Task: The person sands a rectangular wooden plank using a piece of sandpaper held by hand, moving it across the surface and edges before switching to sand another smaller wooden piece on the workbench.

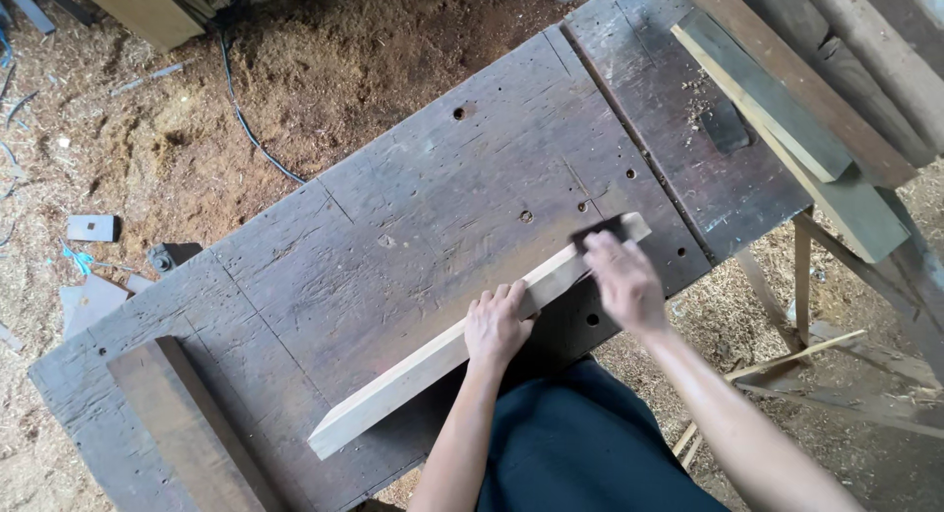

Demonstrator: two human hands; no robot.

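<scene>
A long pale wooden strip point(413, 374) lies slantwise on a dark, worn workbench point(413, 217), running from the near left up to the right. My left hand point(497, 325) presses flat on the middle of the strip. My right hand point(621, 281) is blurred with motion and holds a small dark block point(597, 233) against the strip's far end.
A dark wooden block point(187, 428) lies on the bench's near left corner. Several planks point(806, 109) lean over the bench's right end. Sawdust covers the floor, with a black cable point(241, 114), small scraps point(90, 227) and thin sticks point(787, 360) lying about.
</scene>
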